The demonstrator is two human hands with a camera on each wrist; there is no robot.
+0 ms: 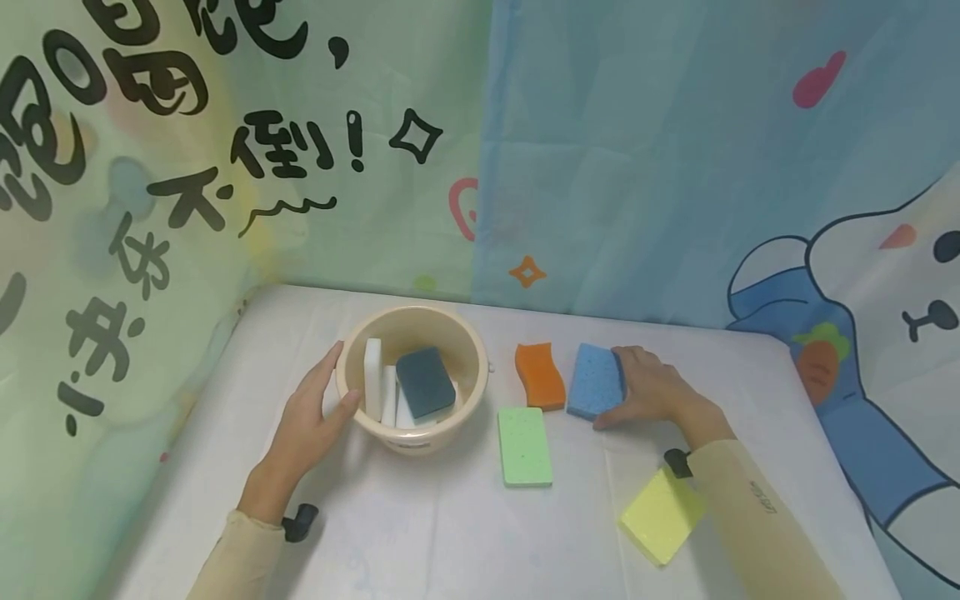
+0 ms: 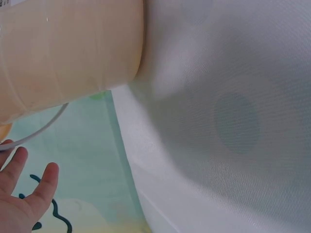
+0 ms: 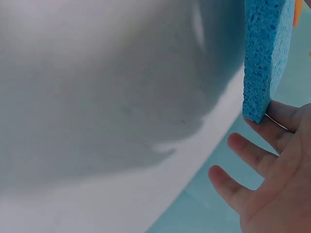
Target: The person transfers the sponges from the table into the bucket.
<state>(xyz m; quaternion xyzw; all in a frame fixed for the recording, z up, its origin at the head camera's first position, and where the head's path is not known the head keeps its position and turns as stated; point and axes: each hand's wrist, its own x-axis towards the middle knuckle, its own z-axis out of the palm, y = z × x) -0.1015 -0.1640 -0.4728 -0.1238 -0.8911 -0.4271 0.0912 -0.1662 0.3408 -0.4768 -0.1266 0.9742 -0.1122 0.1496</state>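
A cream bucket point(image 1: 423, 442) stands left of centre in the head view, holding several white blocks and a dark blue-grey sponge point(image 1: 426, 383). My left hand point(image 1: 311, 421) rests against its left side, fingers spread and thumb at the rim. The left wrist view shows those fingers beside the bucket wall point(image 2: 73, 53), near its thin handle point(image 2: 46, 125). My right hand point(image 1: 652, 387) pinches a blue sponge point(image 1: 595, 382) at its right edge, with thumb below and fingers above. In the right wrist view the porous blue sponge point(image 3: 260, 58) stands edge-on above the white surface, fingertips at its end.
An orange wavy sponge point(image 1: 540, 377) lies between the bucket and the blue one. Closer to me is a green sponge point(image 1: 525, 447). A yellow sponge point(image 1: 660, 517) lies partly beneath the right forearm. Printed cloth point(image 1: 637, 167) hangs behind the white table point(image 1: 450, 542).
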